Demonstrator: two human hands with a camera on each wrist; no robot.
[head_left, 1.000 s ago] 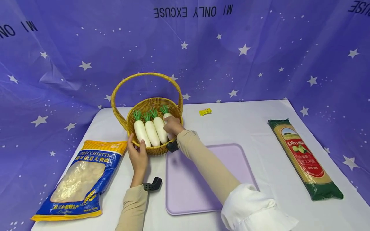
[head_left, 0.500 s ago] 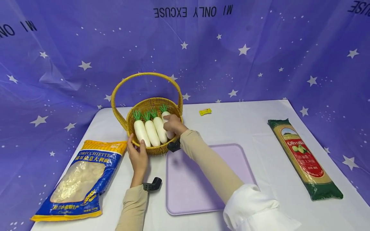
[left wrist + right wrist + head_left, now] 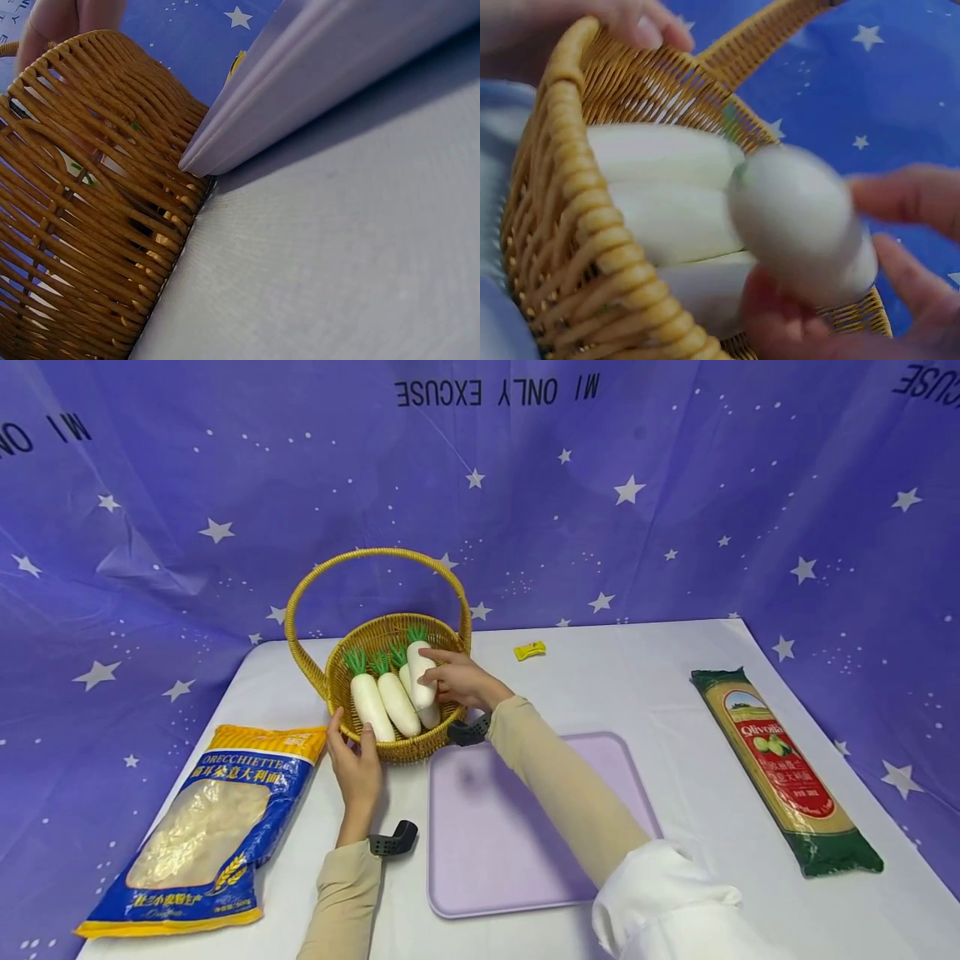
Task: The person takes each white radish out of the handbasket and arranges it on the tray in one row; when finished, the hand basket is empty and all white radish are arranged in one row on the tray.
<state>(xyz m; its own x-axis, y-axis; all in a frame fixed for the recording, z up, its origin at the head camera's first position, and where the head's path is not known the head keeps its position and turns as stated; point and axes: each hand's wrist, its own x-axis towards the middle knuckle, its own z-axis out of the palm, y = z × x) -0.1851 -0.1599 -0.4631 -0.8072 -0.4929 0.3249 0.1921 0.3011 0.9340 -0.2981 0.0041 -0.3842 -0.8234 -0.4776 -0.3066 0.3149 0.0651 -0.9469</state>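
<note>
My right hand point(image 3: 467, 681) pinches a white radish point(image 3: 422, 681) with a green leafy top between thumb and fingers. That radish is raised above three other white radishes point(image 3: 371, 710), which lie side by side in a wicker basket point(image 3: 420, 747) with a tall arched handle. In the right wrist view the held radish point(image 3: 791, 210) is seen from its blunt end, slightly blurred. My left hand point(image 3: 357, 777) grips the near left rim of the basket, thumb over the edge. The left wrist view shows mostly the basket's woven side point(image 3: 97, 195).
A lilac tray point(image 3: 525, 835) lies right of the basket, under my right forearm. On the left rests a blue and yellow orecchiette bag point(image 3: 202, 827). A long pasta pack point(image 3: 780, 768) lies far right, and a small yellow wrapped piece point(image 3: 530, 650) sits near the back edge.
My right hand has lifted the rightmost radish up and slightly left, over its neighbour in the basket. The left hand stays on the rim.
</note>
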